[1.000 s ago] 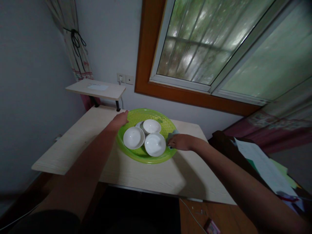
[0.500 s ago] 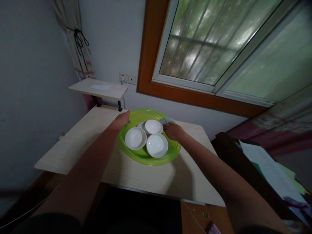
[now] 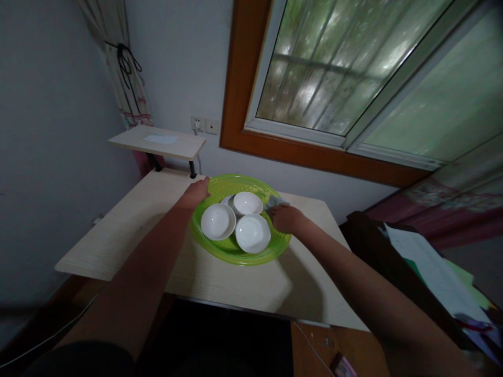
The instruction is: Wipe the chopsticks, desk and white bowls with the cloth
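A round green basin stands on the pale wooden desk. Inside it sit three white bowls: a left bowl, a front right bowl and a back bowl. Something whitish, partly hidden, shows behind the left bowl. At the basin's far left rim, my left hand is closed on the edge. My right hand is closed on a grey-blue cloth at the basin's right inner side, beside the bowls.
A small raised shelf with a paper on it stands at the desk's back left. Behind are a wall socket and a window. Papers lie on a dark surface at right. A cable hangs near the floor.
My right hand has moved a little to the right with the cloth, away from the back bowl. My left hand stays on the rim, and the bowls keep their places.
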The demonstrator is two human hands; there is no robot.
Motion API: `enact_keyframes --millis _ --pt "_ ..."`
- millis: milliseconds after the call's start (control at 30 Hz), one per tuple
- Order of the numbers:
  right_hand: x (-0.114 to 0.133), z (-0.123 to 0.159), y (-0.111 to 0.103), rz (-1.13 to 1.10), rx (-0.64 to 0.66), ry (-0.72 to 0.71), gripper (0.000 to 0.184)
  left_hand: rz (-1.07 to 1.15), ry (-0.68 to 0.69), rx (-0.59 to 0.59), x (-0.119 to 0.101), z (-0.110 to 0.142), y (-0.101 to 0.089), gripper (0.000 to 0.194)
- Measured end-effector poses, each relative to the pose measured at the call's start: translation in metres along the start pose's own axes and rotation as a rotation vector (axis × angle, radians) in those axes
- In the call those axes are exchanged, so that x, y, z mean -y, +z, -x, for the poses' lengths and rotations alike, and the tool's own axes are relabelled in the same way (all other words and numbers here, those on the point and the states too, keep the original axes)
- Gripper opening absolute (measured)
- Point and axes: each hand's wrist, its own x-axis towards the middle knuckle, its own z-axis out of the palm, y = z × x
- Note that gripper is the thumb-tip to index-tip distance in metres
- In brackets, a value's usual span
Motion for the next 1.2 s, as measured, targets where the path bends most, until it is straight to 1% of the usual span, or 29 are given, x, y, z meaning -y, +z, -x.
enact_keyframes --millis 100,200,267,333,433,533,633,733,800,867,933,1000,1100,1200 --pt "0.009 0.017 -0.016 -0.057 0.225 -0.019 0.026 0.008 -0.006 -0.003 0.000 0.000 0.000 0.072" --pt "0.016 0.032 -0.037 -0.154 0.374 -0.071 0.032 0.026 -0.020 -0.006 0.000 0.000 0.001 0.073" --pt "0.018 0.040 -0.050 -0.254 0.415 -0.100 0.036 0.043 -0.029 -0.007 0.000 0.000 0.001 0.075" --pt "0.017 0.044 -0.059 -0.342 0.424 -0.107 0.037 0.052 -0.034 -0.007 0.000 0.000 0.001 0.076" --pt "0.014 0.042 -0.061 -0.382 0.428 -0.100 0.036 0.040 -0.031 -0.004 0.000 -0.001 0.001 0.074" --pt "0.010 0.033 -0.049 -0.264 0.395 -0.110 0.035 0.025 -0.023 0.003 0.001 -0.003 0.001 0.073" --pt "0.005 0.021 -0.032 -0.107 0.295 -0.129 0.027 0.035 -0.012 -0.007 0.003 -0.005 0.003 0.074" --pt "0.002 0.010 -0.018 -0.013 0.222 -0.106 0.023 0.034 -0.010 -0.021 0.004 -0.007 0.004 0.074" --pt "0.001 0.002 -0.012 0.033 0.185 -0.072 0.028 0.021 -0.013 -0.016 0.004 -0.007 0.004 0.073" --pt "0.001 -0.005 -0.007 0.053 0.143 -0.042 0.037 0.013 -0.014 -0.006 0.003 -0.006 0.002 0.073" --pt "0.001 -0.013 -0.002 0.046 0.083 -0.008 0.048 0.015 -0.013 -0.001 0.002 -0.004 0.001 0.072" --pt "0.000 -0.020 0.003 0.031 0.022 0.016 0.055 0.019 -0.010 0.000 0.001 -0.004 0.000 0.072" --pt "-0.004 -0.026 0.008 0.032 -0.040 0.011 0.057 0.013 -0.013 0.001 0.002 -0.005 0.000 0.072" --pt "-0.008 -0.026 0.011 0.056 -0.050 -0.027 0.057 0.008 -0.022 0.007 0.002 -0.006 0.001 0.070"
